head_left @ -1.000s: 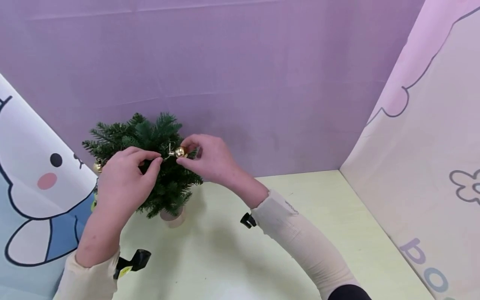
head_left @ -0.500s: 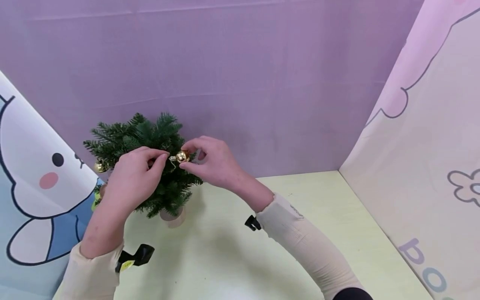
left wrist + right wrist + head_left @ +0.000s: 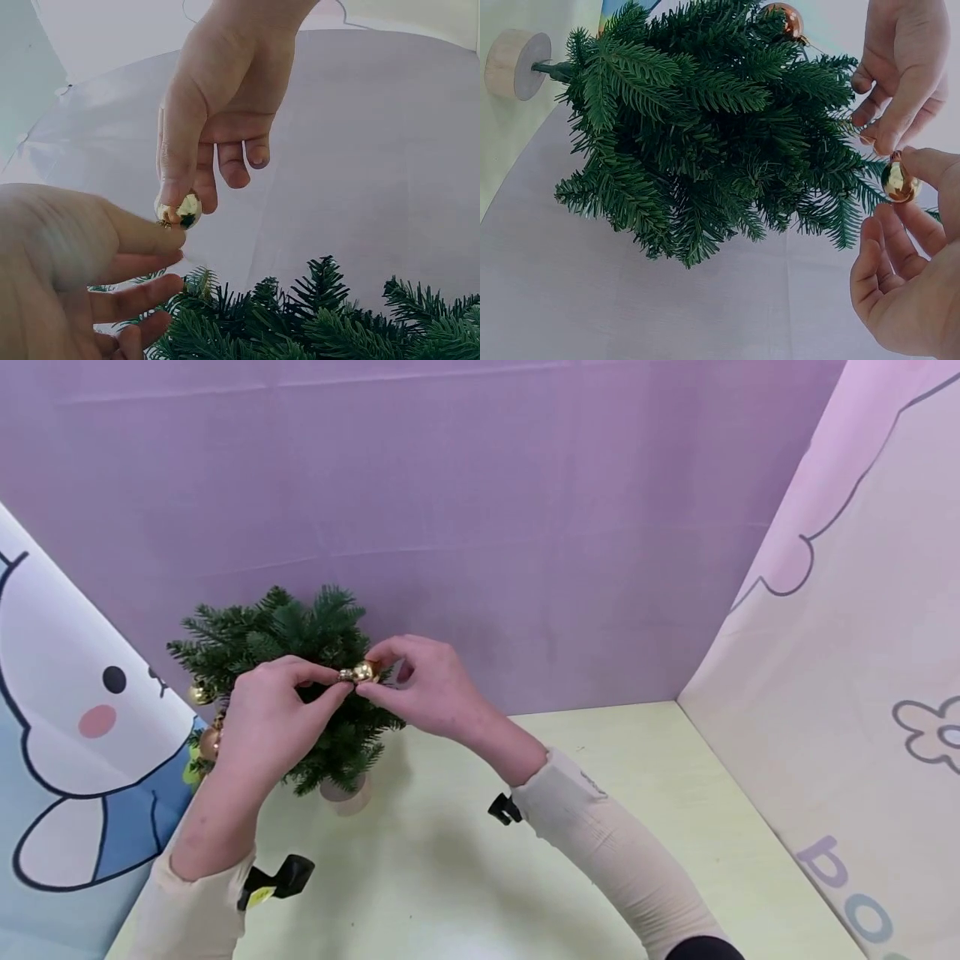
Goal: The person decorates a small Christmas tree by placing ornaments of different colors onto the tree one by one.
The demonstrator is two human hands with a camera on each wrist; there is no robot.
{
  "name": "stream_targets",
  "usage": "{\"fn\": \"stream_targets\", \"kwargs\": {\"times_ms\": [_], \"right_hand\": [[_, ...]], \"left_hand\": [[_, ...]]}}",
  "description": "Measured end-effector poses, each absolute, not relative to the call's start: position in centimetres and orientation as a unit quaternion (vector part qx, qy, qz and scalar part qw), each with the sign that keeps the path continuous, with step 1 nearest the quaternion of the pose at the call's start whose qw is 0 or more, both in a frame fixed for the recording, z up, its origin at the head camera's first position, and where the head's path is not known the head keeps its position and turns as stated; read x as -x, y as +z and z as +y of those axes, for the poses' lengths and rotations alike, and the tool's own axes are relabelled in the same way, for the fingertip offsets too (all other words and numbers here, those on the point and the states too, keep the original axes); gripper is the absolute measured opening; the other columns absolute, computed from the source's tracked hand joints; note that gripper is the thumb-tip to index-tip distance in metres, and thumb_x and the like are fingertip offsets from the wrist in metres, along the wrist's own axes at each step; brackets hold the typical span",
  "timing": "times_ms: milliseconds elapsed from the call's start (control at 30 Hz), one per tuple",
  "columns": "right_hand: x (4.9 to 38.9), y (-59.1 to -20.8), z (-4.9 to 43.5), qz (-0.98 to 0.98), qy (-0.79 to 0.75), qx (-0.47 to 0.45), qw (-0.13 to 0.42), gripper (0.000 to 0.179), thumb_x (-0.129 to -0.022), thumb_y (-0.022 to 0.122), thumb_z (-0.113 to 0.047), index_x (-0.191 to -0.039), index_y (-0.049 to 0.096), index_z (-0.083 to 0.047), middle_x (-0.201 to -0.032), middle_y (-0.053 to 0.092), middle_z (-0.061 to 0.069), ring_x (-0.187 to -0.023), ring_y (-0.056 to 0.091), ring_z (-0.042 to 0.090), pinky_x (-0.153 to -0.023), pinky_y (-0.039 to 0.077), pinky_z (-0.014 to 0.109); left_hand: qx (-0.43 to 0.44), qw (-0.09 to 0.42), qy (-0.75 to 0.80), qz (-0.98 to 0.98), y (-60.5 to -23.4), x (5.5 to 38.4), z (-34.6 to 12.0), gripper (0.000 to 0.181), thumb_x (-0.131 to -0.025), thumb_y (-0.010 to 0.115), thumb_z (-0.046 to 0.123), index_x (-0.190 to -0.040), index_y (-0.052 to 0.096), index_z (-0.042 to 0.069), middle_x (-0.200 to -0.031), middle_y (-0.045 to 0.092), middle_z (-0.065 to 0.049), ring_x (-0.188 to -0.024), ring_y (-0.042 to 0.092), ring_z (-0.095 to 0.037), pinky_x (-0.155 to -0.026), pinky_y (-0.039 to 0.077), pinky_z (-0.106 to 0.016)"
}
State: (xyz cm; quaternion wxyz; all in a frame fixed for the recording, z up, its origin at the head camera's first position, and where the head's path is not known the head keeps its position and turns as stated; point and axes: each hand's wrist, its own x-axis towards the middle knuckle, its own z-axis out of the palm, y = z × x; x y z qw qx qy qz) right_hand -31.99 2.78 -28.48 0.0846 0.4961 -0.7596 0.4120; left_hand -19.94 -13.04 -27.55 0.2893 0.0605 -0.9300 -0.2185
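A small shiny gold Christmas bauble [image 3: 365, 672] is held between both hands in front of the little artificial Christmas tree [image 3: 330, 735]. My right hand [image 3: 431, 687] pinches its ball between thumb and fingertips. From the other side my left hand [image 3: 273, 714] pinches at the bauble's cap end. A thin gold thread [image 3: 866, 140] shows beside the left fingertips in the right wrist view. In the left wrist view, fingers partly cover the bauble [image 3: 187, 210] above the green branches [image 3: 322, 315].
The tree stands on a round wooden base [image 3: 516, 65] on the pale table [image 3: 450, 860]. Another gold bauble [image 3: 199, 693] and a copper-coloured bauble [image 3: 210, 742] hang on its left side. A purple cloth backdrop [image 3: 480, 543] rises behind, with printed panels at both sides.
My left hand has moved right, and its fingertips now meet at the bauble's cap. The thread loop, visible earlier, is now hidden in the head view. My right hand keeps its pinch, barely shifted.
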Motion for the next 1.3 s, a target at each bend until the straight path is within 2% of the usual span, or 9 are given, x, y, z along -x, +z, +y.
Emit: {"fn": "stream_targets", "kwargs": {"times_ms": [167, 367, 500, 633, 833, 1100, 1300], "right_hand": [[32.2, -28.9, 2.9, -0.750, 0.445, -0.483, 0.072, 0.021, -0.088, 0.073, -0.029, -0.104, 0.069, -0.017, -0.094, 0.065, -0.007, -0.073, 0.058, 0.008, -0.066, 0.048, 0.020], [32.3, -29.6, 3.0, -0.778, 0.411, -0.472, 0.057, 0.017, -0.090, 0.070, -0.034, -0.101, 0.068, -0.020, -0.093, 0.064, -0.009, -0.072, 0.057, 0.007, -0.065, 0.048, 0.022], [31.8, -29.8, 2.7, -0.798, 0.372, -0.472, 0.046, 0.028, -0.090, 0.068, -0.037, -0.112, 0.068, -0.018, -0.101, 0.064, -0.007, -0.075, 0.058, 0.007, -0.066, 0.047, 0.021], [31.1, -29.5, 1.9, -0.791, 0.349, -0.497, 0.072, 0.035, -0.092, 0.066, -0.036, -0.120, 0.068, -0.016, -0.110, 0.062, -0.002, -0.074, 0.053, 0.008, -0.064, 0.044, 0.021], [30.8, -29.2, 0.7, -0.774, 0.360, -0.513, 0.087, 0.017, -0.094, 0.064, -0.026, -0.105, 0.075, -0.018, -0.100, 0.062, -0.007, -0.078, 0.053, 0.006, -0.067, 0.042, 0.016], [31.3, -29.7, 0.3, -0.759, 0.401, -0.510, 0.060, 0.016, -0.095, 0.065, -0.022, -0.104, 0.076, -0.015, -0.096, 0.063, -0.009, -0.085, 0.056, 0.001, -0.075, 0.044, 0.012], [31.6, -30.0, 0.4, -0.738, 0.450, -0.503, 0.023, 0.017, -0.095, 0.065, -0.023, -0.103, 0.076, -0.013, -0.091, 0.061, -0.010, -0.080, 0.057, 0.000, -0.072, 0.048, 0.014]], "left_hand": [[-0.062, 0.307, -0.214, -0.925, -27.6, 19.7, -13.1, 0.019, -0.091, 0.069, 0.025, -0.097, 0.077, 0.008, -0.102, 0.068, -0.013, -0.047, 0.045, -0.017, -0.049, 0.039, -0.035], [-0.062, 0.306, -0.226, -0.923, -27.8, 19.6, -13.4, 0.017, -0.093, 0.067, 0.026, -0.098, 0.074, 0.011, -0.089, 0.068, -0.007, -0.045, 0.045, -0.017, -0.046, 0.039, -0.034], [-0.061, 0.290, -0.238, -0.925, -27.7, 19.7, -13.4, 0.018, -0.094, 0.065, 0.028, -0.098, 0.073, 0.013, -0.091, 0.067, -0.005, -0.051, 0.049, -0.018, -0.050, 0.041, -0.035], [-0.053, 0.283, -0.253, -0.924, -27.6, 19.9, -13.3, 0.019, -0.095, 0.063, 0.030, -0.099, 0.072, 0.013, -0.092, 0.066, -0.005, -0.057, 0.054, -0.017, -0.053, 0.045, -0.036], [-0.052, 0.293, -0.255, -0.920, -27.9, 19.8, -13.2, 0.022, -0.095, 0.063, 0.031, -0.101, 0.074, 0.013, -0.095, 0.066, -0.006, -0.057, 0.053, -0.017, -0.053, 0.044, -0.034], [-0.050, 0.319, -0.259, -0.911, -28.5, 19.6, -13.6, 0.022, -0.094, 0.065, 0.031, -0.100, 0.075, 0.013, -0.094, 0.066, -0.004, -0.061, 0.052, -0.017, -0.052, 0.043, -0.031], [-0.056, 0.320, -0.255, -0.911, -28.6, 19.5, -13.7, 0.022, -0.094, 0.065, 0.031, -0.100, 0.075, 0.012, -0.094, 0.066, -0.005, -0.062, 0.052, -0.017, -0.052, 0.043, -0.031]]}}
